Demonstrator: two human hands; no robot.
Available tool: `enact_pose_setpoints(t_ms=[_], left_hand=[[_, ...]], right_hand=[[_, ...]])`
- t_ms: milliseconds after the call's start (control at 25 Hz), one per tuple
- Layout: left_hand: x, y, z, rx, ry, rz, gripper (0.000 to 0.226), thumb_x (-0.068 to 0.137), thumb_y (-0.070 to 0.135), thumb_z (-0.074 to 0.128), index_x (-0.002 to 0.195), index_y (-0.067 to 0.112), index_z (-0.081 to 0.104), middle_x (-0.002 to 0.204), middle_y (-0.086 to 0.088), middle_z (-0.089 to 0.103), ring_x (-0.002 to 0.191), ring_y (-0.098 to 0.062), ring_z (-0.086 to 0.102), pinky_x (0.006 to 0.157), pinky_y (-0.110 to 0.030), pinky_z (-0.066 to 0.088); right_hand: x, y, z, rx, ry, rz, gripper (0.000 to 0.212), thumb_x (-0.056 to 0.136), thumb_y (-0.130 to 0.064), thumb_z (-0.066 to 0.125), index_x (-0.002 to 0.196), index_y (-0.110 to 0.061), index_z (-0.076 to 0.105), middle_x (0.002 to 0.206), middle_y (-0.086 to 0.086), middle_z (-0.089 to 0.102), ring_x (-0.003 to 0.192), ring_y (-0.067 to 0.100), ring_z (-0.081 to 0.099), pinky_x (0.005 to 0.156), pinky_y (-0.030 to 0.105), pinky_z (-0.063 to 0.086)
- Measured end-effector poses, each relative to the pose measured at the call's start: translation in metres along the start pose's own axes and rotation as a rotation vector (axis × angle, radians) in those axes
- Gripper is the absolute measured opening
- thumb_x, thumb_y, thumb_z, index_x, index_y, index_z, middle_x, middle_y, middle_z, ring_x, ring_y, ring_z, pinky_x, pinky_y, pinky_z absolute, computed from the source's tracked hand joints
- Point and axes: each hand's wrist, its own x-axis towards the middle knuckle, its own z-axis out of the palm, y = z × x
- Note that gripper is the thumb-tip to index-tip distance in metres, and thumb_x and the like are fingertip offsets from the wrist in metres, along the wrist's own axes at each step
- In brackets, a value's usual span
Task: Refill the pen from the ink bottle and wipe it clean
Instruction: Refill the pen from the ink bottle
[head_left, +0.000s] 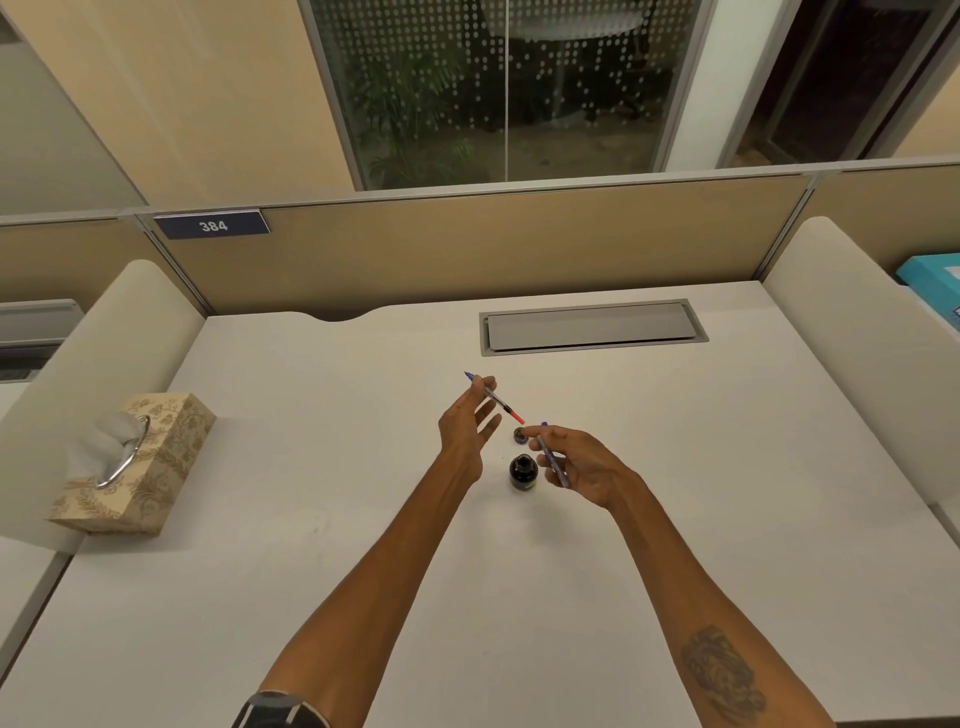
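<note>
While the ink bottle (521, 472) stands uncapped | pen section (493, 397) is pinched in left hand (467, 426) | barrel (551, 462) is gripped in right hand (576, 462) | nib is best lowered vertically

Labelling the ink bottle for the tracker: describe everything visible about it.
The ink bottle is small, squat and dark, near black, and looks like glass, with a greenish label low on its side. It stands upright on the white desk, between the two hands and touched by neither. Its mouth looks open; a small round dark thing that is probably its cap lies on the desk just beyond it. The ink level cannot be told.
</note>
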Motion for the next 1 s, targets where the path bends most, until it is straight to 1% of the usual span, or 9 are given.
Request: enact_pose_setpoints(t_ms=[80, 200, 320, 440, 560, 640, 720, 840, 1000], left_hand=[[-0.003, 0.001, 0.003, -0.005, 0.018, -0.019, 0.034, 0.096, 0.039, 0.06, 0.114, 0.014, 0.074, 0.126, -0.003, 0.066, 0.11, -0.02, 0.059, 0.081, -0.029, 0.055], [-0.009, -0.004, 0.008, 0.002, 0.015, -0.042, 0.031, 0.095, 0.039, 0.061, 0.114, 0.018, 0.074, 0.127, -0.002, 0.061, 0.106, -0.016, 0.056, 0.076, -0.025, 0.052], [-0.012, -0.012, 0.011, 0.013, 0.006, -0.044, 0.029, 0.096, 0.035, 0.061, 0.117, 0.019, 0.074, 0.127, -0.002, 0.06, 0.108, -0.018, 0.056, 0.078, -0.027, 0.052], [-0.014, -0.019, 0.011, 0.056, -0.033, -0.047, 0.03, 0.099, 0.032, 0.057, 0.122, 0.019, 0.071, 0.122, 0.001, 0.062, 0.109, -0.018, 0.056, 0.077, -0.026, 0.052], [-0.017, -0.028, 0.01, 0.081, -0.081, -0.065, 0.032, 0.1, 0.032, 0.054, 0.125, 0.018, 0.069, 0.115, 0.003, 0.065, 0.1, -0.014, 0.058, 0.077, -0.024, 0.052], [-0.018, -0.033, 0.009, 0.088, -0.087, -0.065, 0.031, 0.1, 0.031, 0.054, 0.124, 0.018, 0.068, 0.113, 0.003, 0.067, 0.093, -0.012, 0.059, 0.076, -0.025, 0.051], [-0.016, -0.037, 0.008, 0.123, -0.081, -0.06, 0.027, 0.097, 0.032, 0.06, 0.12, 0.021, 0.068, 0.116, 0.001, 0.069, 0.096, -0.013, 0.061, 0.077, -0.026, 0.051], [-0.01, -0.041, -0.003, 0.222, -0.024, -0.011, 0.043, 0.093, 0.032, 0.066, 0.133, 0.019, 0.059, 0.123, -0.001, 0.067, 0.106, -0.017, 0.061, 0.078, -0.027, 0.051], [-0.001, -0.055, -0.025, 0.24, 0.101, 0.067, 0.034, 0.098, 0.03, 0.058, 0.13, 0.018, 0.062, 0.121, 0.0, 0.068, 0.109, -0.019, 0.058, 0.079, -0.029, 0.049]], right_hand=[[0.001, 0.002, -0.001, 0.037, 0.027, -0.044, 0.029, 0.1, -0.027, 0.05, 0.109, -0.011, 0.072, 0.085, -0.001, 0.058, 0.061, 0.009, 0.045, 0.049, 0.021, 0.034], [-0.002, 0.0, 0.004, 0.057, 0.061, -0.105, 0.038, 0.091, -0.044, 0.065, 0.109, -0.011, 0.071, 0.073, -0.007, 0.063, 0.056, 0.007, 0.04, 0.047, 0.021, 0.028], [-0.002, 0.002, 0.005, 0.106, 0.084, -0.144, 0.027, 0.089, -0.031, 0.07, 0.106, -0.01, 0.072, 0.08, -0.002, 0.069, 0.057, 0.008, 0.041, 0.046, 0.021, 0.027], [0.0, 0.008, -0.001, 0.203, 0.159, -0.146, 0.029, 0.087, -0.025, 0.072, 0.11, -0.007, 0.071, 0.091, 0.002, 0.069, 0.058, 0.006, 0.044, 0.044, 0.019, 0.028], [0.001, 0.013, -0.004, 0.303, 0.19, -0.133, 0.033, 0.084, -0.026, 0.075, 0.111, -0.008, 0.071, 0.087, -0.001, 0.072, 0.063, 0.007, 0.048, 0.046, 0.019, 0.03], [0.001, 0.014, -0.004, 0.34, 0.23, -0.152, 0.028, 0.084, -0.026, 0.075, 0.107, -0.01, 0.073, 0.088, 0.0, 0.072, 0.068, 0.009, 0.05, 0.047, 0.02, 0.031], [0.0, 0.012, -0.004, 0.285, 0.33, -0.209, 0.019, 0.087, -0.026, 0.073, 0.102, -0.015, 0.074, 0.096, 0.004, 0.074, 0.076, 0.012, 0.057, 0.05, 0.021, 0.033], [0.002, 0.004, -0.009, 0.023, 0.485, -0.361, 0.016, 0.092, -0.024, 0.067, 0.102, -0.013, 0.074, 0.097, 0.003, 0.075, 0.081, 0.016, 0.069, 0.058, 0.02, 0.041], [0.003, -0.002, -0.022, -0.251, 0.505, -0.49, 0.014, 0.093, -0.018, 0.063, 0.1, -0.011, 0.073, 0.095, 0.002, 0.075, 0.073, 0.014, 0.071, 0.068, 0.019, 0.052]])
